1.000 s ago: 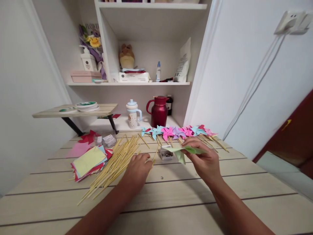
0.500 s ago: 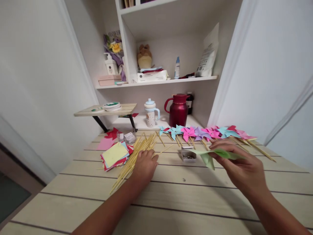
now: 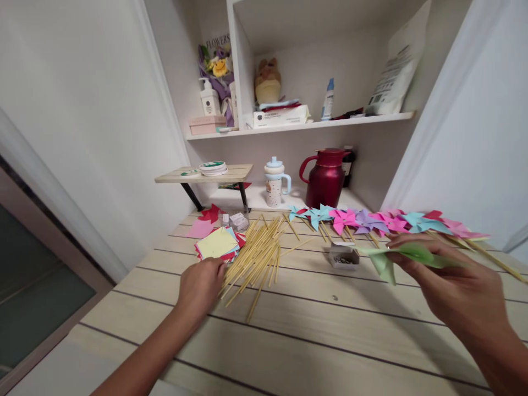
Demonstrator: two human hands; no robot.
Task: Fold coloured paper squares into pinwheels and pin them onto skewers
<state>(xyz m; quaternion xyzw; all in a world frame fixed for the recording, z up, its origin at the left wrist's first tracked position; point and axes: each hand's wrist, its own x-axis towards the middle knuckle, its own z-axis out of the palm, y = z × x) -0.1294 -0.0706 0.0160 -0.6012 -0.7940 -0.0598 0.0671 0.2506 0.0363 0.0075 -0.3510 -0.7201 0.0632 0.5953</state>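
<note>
My right hand (image 3: 457,291) pinches a light green paper pinwheel (image 3: 416,254) above the table. A small bright spot, perhaps a pin head, shows near my fingertips. My left hand (image 3: 201,289) rests at the left side of a loose pile of thin wooden sticks (image 3: 258,250), its fingers curled together; what lies in them, if anything, is hidden. Just beyond that hand is a stack of coloured paper squares (image 3: 216,243), pale yellow on top. Between the hands stands a small open box (image 3: 344,257) of metal pins. One tiny metal piece (image 3: 334,297) lies in front of it.
Finished pinwheels on sticks (image 3: 367,221) lie in a row at the back right. Behind them stand a dark red jug (image 3: 325,179) and a cup with a blue handle (image 3: 274,184). A small raised shelf (image 3: 235,173) with tape rolls is at the back left.
My left hand has moved left, from on top of the sticks to their left side, and the sticks are spread more. The view has turned left. My right hand still holds the green pinwheel.
</note>
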